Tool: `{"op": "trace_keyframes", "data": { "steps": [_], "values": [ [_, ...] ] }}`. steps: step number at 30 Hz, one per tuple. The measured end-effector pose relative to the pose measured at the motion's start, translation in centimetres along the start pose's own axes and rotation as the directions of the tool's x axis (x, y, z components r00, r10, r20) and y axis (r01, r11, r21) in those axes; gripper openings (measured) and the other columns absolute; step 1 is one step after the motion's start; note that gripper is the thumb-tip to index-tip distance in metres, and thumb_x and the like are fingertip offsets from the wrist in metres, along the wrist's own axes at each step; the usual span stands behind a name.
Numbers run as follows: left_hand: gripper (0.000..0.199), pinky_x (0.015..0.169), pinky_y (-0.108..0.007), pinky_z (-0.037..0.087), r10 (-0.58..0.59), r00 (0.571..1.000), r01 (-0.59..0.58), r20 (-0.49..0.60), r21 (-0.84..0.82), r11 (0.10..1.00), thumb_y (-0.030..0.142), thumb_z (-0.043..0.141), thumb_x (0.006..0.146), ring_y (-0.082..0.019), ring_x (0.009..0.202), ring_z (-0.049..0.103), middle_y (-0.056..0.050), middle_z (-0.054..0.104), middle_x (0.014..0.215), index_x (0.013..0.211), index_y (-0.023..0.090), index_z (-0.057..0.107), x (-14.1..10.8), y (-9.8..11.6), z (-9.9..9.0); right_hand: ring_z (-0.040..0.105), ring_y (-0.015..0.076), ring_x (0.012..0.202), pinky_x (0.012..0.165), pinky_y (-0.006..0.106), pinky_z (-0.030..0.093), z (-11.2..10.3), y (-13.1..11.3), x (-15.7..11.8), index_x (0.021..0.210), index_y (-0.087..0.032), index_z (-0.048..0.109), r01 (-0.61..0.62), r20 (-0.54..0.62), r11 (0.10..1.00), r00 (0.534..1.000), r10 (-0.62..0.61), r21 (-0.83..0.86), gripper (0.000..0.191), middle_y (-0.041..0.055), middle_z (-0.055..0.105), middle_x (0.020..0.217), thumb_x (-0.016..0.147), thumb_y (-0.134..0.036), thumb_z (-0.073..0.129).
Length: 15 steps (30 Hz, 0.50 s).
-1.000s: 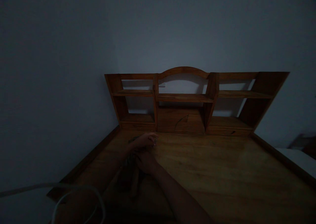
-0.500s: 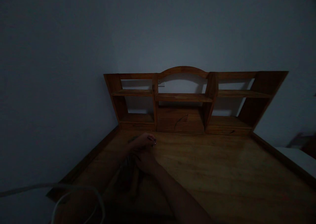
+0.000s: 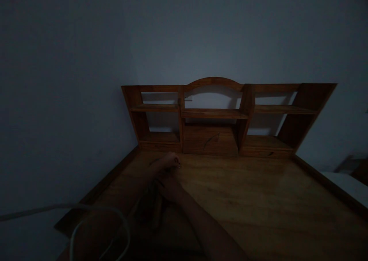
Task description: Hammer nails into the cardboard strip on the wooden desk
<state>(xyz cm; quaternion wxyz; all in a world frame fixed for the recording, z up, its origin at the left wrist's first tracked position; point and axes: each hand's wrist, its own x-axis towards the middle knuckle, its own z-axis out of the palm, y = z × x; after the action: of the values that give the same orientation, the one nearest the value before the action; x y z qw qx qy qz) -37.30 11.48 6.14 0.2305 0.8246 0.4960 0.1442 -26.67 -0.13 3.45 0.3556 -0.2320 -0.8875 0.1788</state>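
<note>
Over the left part of the wooden desk top, my left hand (image 3: 170,160) reaches in with its fingers curled. A tiny bright glint shows at its fingertips, too small to name. Just below it, my right hand (image 3: 170,186) is bent with its fingers closed over a dark thing that I cannot make out. A brownish rod-like piece (image 3: 157,211) sticks out from under my right hand towards me. Dim light hides the shape of what lies between the two hands and my left forearm.
Behind the desk top (image 3: 244,192) stands a wooden shelf unit (image 3: 214,113) with drawers along its base. A pale cable (image 3: 71,206) loops across the lower left, in front of my left forearm. A wall socket (image 3: 188,97) shows through the shelf.
My left hand has shifted slightly up and left, its fingers bending downward. The right hand stays almost still. The pale cable has swung up and to the right.
</note>
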Motion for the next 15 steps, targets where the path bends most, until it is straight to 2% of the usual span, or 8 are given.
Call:
{"op": "trace_keyframes", "data": {
  "steps": [3,7,12,15],
  "values": [
    [0.006,0.058,-0.020,0.042,-0.017,1.000,0.017,-0.003,0.066,0.998,0.017,0.069,0.062,-0.015,0.065,0.061,-0.001,0.070,0.067,0.068,0.017,0.071,0.6,0.0,0.1,0.045,0.0186,0.125,0.105,0.035,0.033,-0.2,-0.1,0.0,0.127,-0.023,0.053,0.005,-0.003,1.000,1.000,-0.005,-0.008,0.040,0.0051,0.055,0.133,0.090,-0.012,0.045],
    [0.006,0.060,-0.020,0.043,-0.017,1.000,0.017,0.000,0.074,0.997,0.012,0.066,0.061,-0.015,0.064,0.060,-0.001,0.069,0.065,0.065,0.016,0.069,0.7,0.1,0.2,0.047,0.0200,0.123,0.104,0.038,0.034,-0.3,-0.2,0.0,0.127,-0.023,0.053,0.014,0.005,1.000,1.000,-0.014,-0.018,0.039,0.0057,0.057,0.130,0.090,-0.013,0.045],
    [0.015,0.061,-0.020,0.044,-0.015,1.000,0.014,0.005,0.080,0.997,0.008,0.058,0.066,-0.014,0.063,0.060,-0.002,0.069,0.066,0.068,0.016,0.069,0.2,0.7,0.2,0.047,0.0182,0.124,0.104,0.035,0.035,-0.3,-0.1,0.0,0.127,-0.023,0.053,0.027,-0.002,1.000,1.000,-0.027,-0.009,0.038,0.0052,0.057,0.130,0.091,-0.013,0.044],
    [0.015,0.063,-0.020,0.044,-0.015,1.000,0.017,-0.022,0.095,0.995,0.009,0.057,0.068,-0.015,0.067,0.061,-0.003,0.070,0.071,0.071,0.016,0.069,-0.3,1.4,-0.5,0.047,0.0181,0.124,0.104,0.035,0.035,-0.3,-0.1,0.0,0.126,-0.022,0.054,0.027,-0.011,1.000,1.000,-0.027,-0.009,0.038,0.0061,0.057,0.131,0.091,-0.013,0.044]
  ]
}}
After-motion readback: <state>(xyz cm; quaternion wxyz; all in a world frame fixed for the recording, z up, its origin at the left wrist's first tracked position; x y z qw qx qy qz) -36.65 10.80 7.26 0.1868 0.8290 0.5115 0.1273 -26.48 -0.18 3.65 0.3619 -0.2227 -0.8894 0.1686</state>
